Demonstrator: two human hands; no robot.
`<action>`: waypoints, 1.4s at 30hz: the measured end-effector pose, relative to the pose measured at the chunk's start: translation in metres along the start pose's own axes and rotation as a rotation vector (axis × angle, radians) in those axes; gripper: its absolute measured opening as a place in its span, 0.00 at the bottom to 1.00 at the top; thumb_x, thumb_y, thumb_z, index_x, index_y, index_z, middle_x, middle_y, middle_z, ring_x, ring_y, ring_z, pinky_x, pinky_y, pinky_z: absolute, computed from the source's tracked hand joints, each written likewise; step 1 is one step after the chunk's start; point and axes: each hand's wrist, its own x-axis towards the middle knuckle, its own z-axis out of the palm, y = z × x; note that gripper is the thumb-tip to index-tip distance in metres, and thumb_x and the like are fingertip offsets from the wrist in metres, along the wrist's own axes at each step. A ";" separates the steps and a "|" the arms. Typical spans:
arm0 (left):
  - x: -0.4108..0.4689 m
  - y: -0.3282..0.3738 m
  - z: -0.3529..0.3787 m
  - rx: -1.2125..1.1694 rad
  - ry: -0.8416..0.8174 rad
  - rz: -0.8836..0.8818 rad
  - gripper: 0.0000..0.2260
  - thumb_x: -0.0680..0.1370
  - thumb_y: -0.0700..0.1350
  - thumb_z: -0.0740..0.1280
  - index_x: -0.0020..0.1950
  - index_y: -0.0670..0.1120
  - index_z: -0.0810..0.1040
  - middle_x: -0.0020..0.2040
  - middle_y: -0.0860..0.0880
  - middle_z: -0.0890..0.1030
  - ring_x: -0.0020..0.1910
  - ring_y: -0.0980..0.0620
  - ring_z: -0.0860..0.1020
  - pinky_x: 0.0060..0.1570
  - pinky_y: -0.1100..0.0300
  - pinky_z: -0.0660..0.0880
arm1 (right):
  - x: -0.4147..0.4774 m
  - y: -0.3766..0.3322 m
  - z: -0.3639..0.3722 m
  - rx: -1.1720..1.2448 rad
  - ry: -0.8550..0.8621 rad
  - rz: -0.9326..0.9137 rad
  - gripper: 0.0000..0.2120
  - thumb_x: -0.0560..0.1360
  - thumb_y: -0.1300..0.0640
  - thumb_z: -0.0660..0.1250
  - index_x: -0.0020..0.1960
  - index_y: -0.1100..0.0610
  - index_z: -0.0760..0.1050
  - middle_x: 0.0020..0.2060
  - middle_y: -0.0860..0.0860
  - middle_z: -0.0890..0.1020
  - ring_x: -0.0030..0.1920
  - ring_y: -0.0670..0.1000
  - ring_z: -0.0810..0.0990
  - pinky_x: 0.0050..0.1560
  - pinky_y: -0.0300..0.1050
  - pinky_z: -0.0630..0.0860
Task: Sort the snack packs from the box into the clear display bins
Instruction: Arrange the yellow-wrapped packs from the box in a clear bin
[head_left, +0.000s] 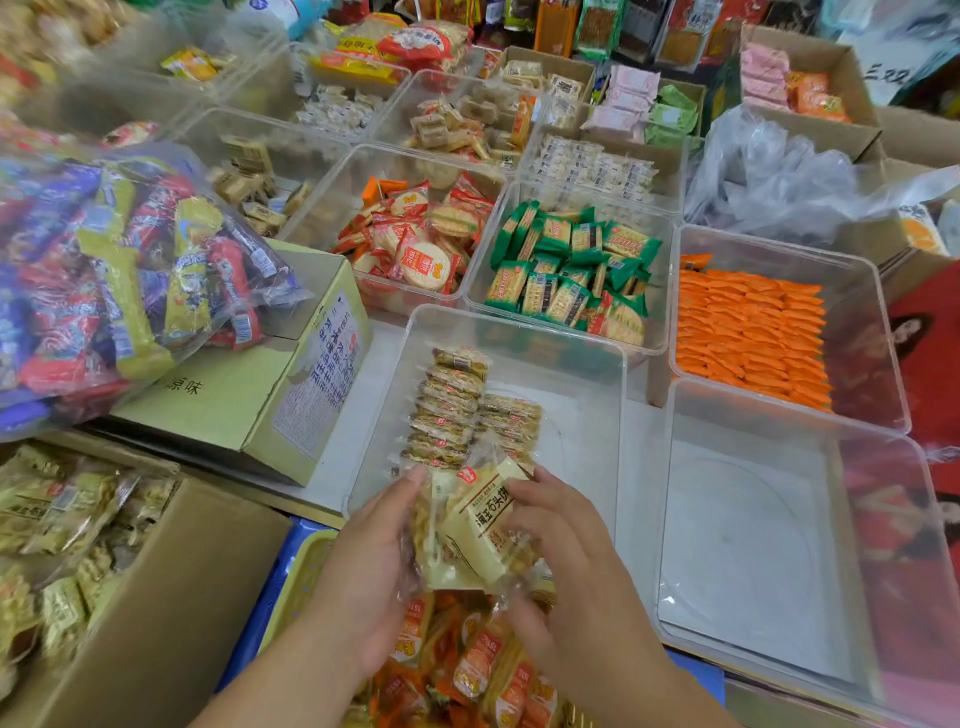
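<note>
Between both hands I hold a small bunch of pale yellow snack packs (475, 525) at the near rim of a clear bin (582, 358). My left hand (371, 566) presses the bunch from the left; my right hand (563, 545) grips it from the right. Inside that bin, two short rows of the same packs (457, 410) stand on edge at the left side. The open cardboard box (171, 587) at lower left holds several more of these packs (57, 514).
An empty clear bin (810, 441) stands to the right. Behind it are bins of orange packs (753, 332), green packs (571, 270) and red rice crackers (415, 244). A closed yellow carton (291, 384) carries a bag of mixed snacks (119, 270). Orange packs (467, 665) lie under my hands.
</note>
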 end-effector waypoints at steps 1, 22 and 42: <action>0.001 0.000 -0.001 0.014 -0.009 0.008 0.23 0.73 0.59 0.70 0.61 0.46 0.85 0.60 0.40 0.85 0.60 0.40 0.84 0.64 0.40 0.76 | 0.000 -0.002 -0.001 -0.009 -0.025 -0.003 0.32 0.66 0.61 0.75 0.66 0.44 0.71 0.72 0.39 0.69 0.79 0.48 0.61 0.73 0.52 0.67; 0.045 0.020 -0.012 0.327 0.045 0.244 0.15 0.84 0.42 0.63 0.50 0.59 0.86 0.50 0.48 0.88 0.50 0.50 0.87 0.45 0.53 0.83 | 0.063 0.044 0.012 0.314 0.074 0.583 0.08 0.74 0.56 0.70 0.47 0.43 0.79 0.46 0.40 0.80 0.41 0.44 0.79 0.39 0.39 0.74; 0.094 0.034 -0.054 0.155 0.215 0.223 0.16 0.85 0.43 0.63 0.46 0.58 0.87 0.48 0.49 0.88 0.44 0.54 0.87 0.33 0.64 0.80 | 0.195 0.152 0.040 -0.569 -0.316 0.371 0.09 0.78 0.63 0.63 0.54 0.50 0.71 0.49 0.52 0.79 0.46 0.56 0.76 0.40 0.48 0.74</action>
